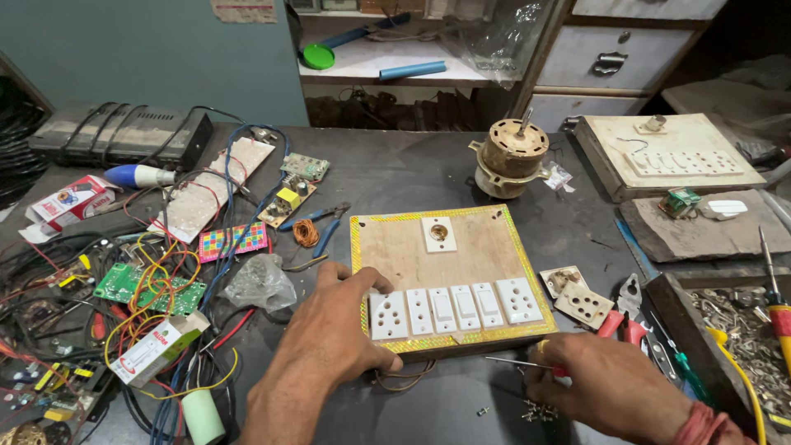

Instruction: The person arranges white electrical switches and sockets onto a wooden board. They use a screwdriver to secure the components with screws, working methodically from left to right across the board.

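Near the camera, the right hand (pixel 614 383) grips a thin red-handled screwdriver (pixel 527 364), while the left hand (pixel 334 325) lies open, steadying the wooden switchboard with white sockets (pixel 449 276) on the dark desk (pixel 395 173).

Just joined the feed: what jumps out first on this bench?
The wooden switchboard at centre, edged in shiny yellow tape, with a row of white sockets and switches along its near edge. The left hand steadies its left corner, while the right hand holds a red-handled screwdriver just below it. A tangle of coloured wires and circuit boards fills the left side.
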